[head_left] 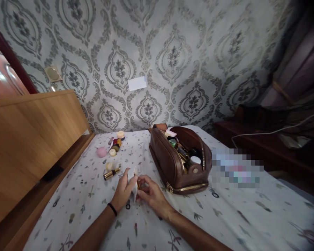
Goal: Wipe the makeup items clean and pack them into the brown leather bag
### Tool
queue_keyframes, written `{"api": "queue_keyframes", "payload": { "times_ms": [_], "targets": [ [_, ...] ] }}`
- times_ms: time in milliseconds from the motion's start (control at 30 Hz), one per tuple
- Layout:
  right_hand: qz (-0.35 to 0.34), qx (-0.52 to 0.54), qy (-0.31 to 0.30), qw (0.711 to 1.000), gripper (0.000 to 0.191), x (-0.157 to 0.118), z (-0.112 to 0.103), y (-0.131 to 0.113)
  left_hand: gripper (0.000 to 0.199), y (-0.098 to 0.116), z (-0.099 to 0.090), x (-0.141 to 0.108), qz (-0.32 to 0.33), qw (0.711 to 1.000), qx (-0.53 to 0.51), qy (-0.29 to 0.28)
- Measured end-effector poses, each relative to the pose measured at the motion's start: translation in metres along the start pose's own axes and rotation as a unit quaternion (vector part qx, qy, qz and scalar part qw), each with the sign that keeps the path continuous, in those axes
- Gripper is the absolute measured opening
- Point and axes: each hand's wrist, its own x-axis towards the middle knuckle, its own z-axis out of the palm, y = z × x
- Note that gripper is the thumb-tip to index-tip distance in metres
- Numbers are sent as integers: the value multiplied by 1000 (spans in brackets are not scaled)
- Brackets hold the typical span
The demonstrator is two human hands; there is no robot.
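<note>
My left hand (124,190), a black band on its wrist, is closed on a white wipe or tissue (132,172). Close against it, my right hand (153,193) pinches a small gold-coloured cosmetic item (138,183), mostly hidden by my fingers; its kind is unclear. The wipe touches this item. Just left of my hands lies a black-and-gold lipstick tube (111,173) on the patterned sheet, with a small pale jar or lid (110,166) behind it. To the right stands a brown leather makeup bag (164,164), unzipped, with several cosmetics inside, among them a white-lidded jar (195,160).
Farther back on the sheet (94,205) are a pink rounded item (101,152), a cream-lidded jar (120,135) and several small containers. A wooden board (36,139) borders the left side. A patterned wall (157,62) rises behind. A blurred patch (238,170) lies right of the bag.
</note>
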Motion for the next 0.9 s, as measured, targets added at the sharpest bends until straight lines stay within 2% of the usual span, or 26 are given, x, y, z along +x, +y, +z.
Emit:
{"api": "queue_keyframes", "payload": {
  "times_ms": [67,133,267,467,567,667,767,900],
  "targets": [
    [12,-11,-4,1000,31,-1,1,0,37,-3,0,1,7,999,34,32],
    [30,-29,-2,999,32,-2,2,-1,35,-1,1,1,30,998,47,24],
    [50,-61,-13,997,30,-5,3,-4,45,8,0,1,68,996,51,0],
    [34,6,13,999,46,-1,2,-1,41,15,-1,2,36,999,-9,-19],
    [13,50,39,998,51,4,-3,5,38,18,-1,-1,21,996,-33,-86],
    [-20,70,70,995,53,8,-8,10,38,23,1,-3,70,985,-5,-158],
    [-28,93,76,992,58,8,-10,12,36,25,1,-4,108,981,46,-153],
    [-2,81,36,996,58,7,-10,9,30,20,-1,-5,105,982,79,-136]
  ]
}}
